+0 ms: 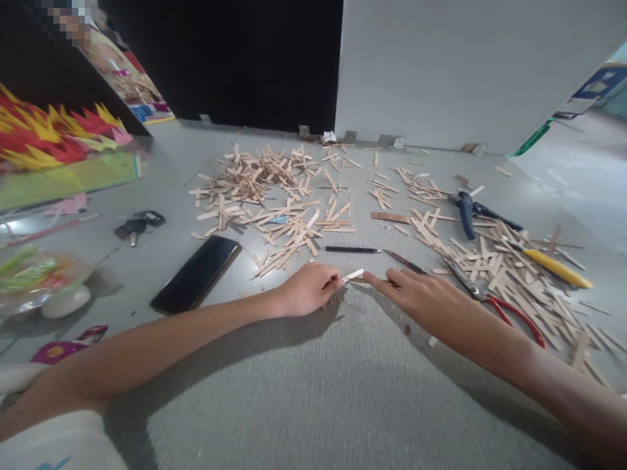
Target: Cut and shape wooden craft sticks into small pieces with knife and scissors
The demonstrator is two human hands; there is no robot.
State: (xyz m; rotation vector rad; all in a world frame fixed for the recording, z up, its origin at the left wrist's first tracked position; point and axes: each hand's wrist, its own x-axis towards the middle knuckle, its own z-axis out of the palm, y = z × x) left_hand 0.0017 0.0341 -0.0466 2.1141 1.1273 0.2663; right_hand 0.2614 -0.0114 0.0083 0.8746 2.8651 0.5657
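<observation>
My left hand (313, 288) is closed in a pinch on a small pale wooden craft stick (353, 275), whose free end points right. My right hand (416, 292) is wrapped round a thin yellowish tool (360, 281); its exact kind is hidden by the fingers. The right index finger stretches along the tool to the stick's tip. Just beyond the hands lie a black pen-like tool (351, 249) and a slim dark-handled tool (405, 262). Red-handled pliers (514, 314) rest beside my right wrist.
Loose craft sticks form a heap (264, 173) at the back and another pile (509, 267) at right, with blue-handled pliers (466, 215) and a yellow cutter (556, 266) on it. A phone (196, 274) and keys (140, 225) lie left. Black and white panels (441, 72) stand behind.
</observation>
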